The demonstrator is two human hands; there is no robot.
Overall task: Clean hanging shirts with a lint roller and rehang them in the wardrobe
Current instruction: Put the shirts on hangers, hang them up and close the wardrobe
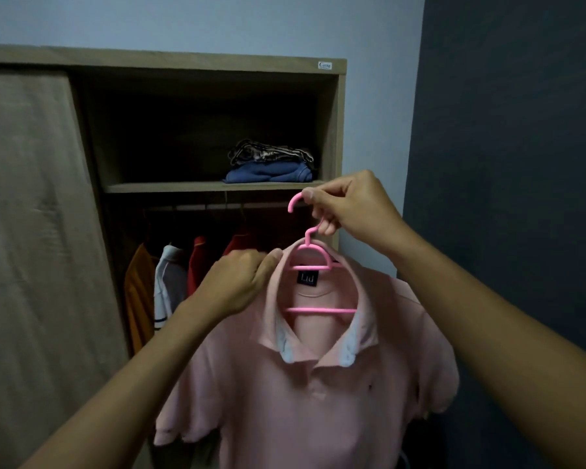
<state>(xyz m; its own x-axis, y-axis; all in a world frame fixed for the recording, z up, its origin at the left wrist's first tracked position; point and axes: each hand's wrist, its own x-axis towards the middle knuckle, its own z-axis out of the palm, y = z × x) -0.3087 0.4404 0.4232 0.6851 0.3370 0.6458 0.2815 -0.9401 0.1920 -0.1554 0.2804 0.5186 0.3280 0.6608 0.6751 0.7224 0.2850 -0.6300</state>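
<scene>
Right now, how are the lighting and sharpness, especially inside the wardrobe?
Head view: dim, flat light; the wardrobe interior is in deep shadow, its hanging shirts murky. Head view: pink shirt and hanger fairly sharp, left hand slightly blurred, wide-angle stretching at the edges.

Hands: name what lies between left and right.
Head view: the pink hanger neck and pink shirt collar, between left hand and right hand.

My left hand [241, 282]: mid-frame, fingers [263, 274] curled, pinching the shirt collar [274, 299].
My right hand [349, 204]: higher, pinching the hanger hook [307, 236].
</scene>
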